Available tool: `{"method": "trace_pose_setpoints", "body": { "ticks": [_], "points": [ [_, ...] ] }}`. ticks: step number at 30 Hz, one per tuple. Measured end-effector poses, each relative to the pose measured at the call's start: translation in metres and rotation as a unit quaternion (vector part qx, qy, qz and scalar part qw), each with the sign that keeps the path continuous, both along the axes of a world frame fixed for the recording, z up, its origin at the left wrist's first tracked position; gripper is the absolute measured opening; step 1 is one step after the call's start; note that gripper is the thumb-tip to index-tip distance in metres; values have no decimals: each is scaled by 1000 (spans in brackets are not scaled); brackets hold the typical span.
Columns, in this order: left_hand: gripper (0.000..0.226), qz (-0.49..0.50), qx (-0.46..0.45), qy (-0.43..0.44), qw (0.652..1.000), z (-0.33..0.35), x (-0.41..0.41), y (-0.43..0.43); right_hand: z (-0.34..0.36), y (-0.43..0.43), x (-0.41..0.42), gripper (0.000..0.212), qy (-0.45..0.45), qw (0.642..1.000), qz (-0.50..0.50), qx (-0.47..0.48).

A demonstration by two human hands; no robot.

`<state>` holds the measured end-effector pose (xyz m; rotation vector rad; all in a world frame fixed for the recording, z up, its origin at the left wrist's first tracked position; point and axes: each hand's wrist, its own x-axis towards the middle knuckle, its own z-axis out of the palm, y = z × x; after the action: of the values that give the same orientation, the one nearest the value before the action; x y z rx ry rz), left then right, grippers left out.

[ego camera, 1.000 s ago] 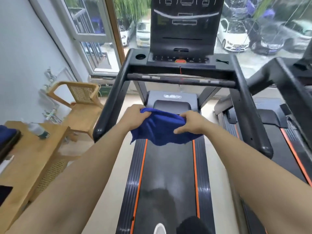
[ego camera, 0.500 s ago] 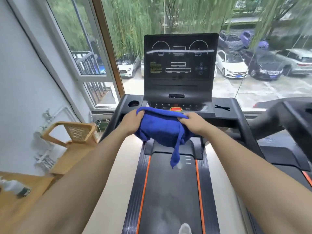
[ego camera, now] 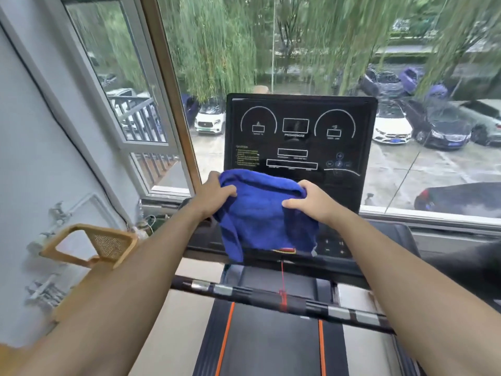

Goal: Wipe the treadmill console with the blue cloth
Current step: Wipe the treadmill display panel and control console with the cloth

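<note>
The left hand (ego camera: pixel 214 195) and right hand (ego camera: pixel 311 200) each pinch an upper corner of the blue cloth (ego camera: pixel 260 213), fingers closed on the fabric. The cloth hangs bunched between them, in front of the lower edge of the treadmill console (ego camera: pixel 299 137), covering part of the button panel. Contact with the screen cannot be confirmed. A red cord (ego camera: pixel 282 283) hangs below.

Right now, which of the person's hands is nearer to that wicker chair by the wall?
Left. The left hand holds the blue cloth on the side toward the wicker chair; the right hand holds the cloth's far side.
</note>
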<state>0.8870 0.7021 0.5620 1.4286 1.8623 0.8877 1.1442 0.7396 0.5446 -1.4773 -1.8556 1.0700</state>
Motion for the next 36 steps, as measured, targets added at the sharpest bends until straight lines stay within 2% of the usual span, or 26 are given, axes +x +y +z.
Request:
{"method": "trace_pose_setpoints", "body": {
  "ticks": [4, 7, 11, 16, 21, 23, 26, 28, 31, 36],
  "points": [
    [42, -10, 24, 34, 999, 2, -12, 72, 6, 65, -20, 23, 23, 998, -45, 37],
    [36, -1, 98, 47, 994, 4, -20, 127, 16, 110, -37, 25, 45, 994, -92, 36],
    [33, 28, 185, 42, 981, 15, -25, 186, 37, 159, -59, 21, 50, 980, -148, 123],
    [17, 77, 268, 24, 960, 35, -26, 254, 70, 219, -83, 23, 108, 927, -244, 264],
    [25, 122, 347, 2, 930, 44, -14, 304, 76, 264, -111, 25, 63, 883, -240, 398],
    [29, 100, 384, 25, 918, 33, -9, 316, 62, 275, -121, 29, 12, 876, -213, 433],
    [40, 50, 410, 124, 902, 8, -2, 330, 34, 291, -130, 50, -220, 827, -154, 493],
    [47, 25, 429, 227, 874, -7, -1, 341, 20, 298, -131, 60, -314, 815, -103, 476],
    [59, -6, 394, 363, 845, -34, -7, 347, -6, 301, -123, 65, -362, 809, -86, 455],
    [63, -40, 365, 428, 826, -105, -9, 311, -83, 265, -112, 67, -399, 801, -56, 442]
  ]
}}
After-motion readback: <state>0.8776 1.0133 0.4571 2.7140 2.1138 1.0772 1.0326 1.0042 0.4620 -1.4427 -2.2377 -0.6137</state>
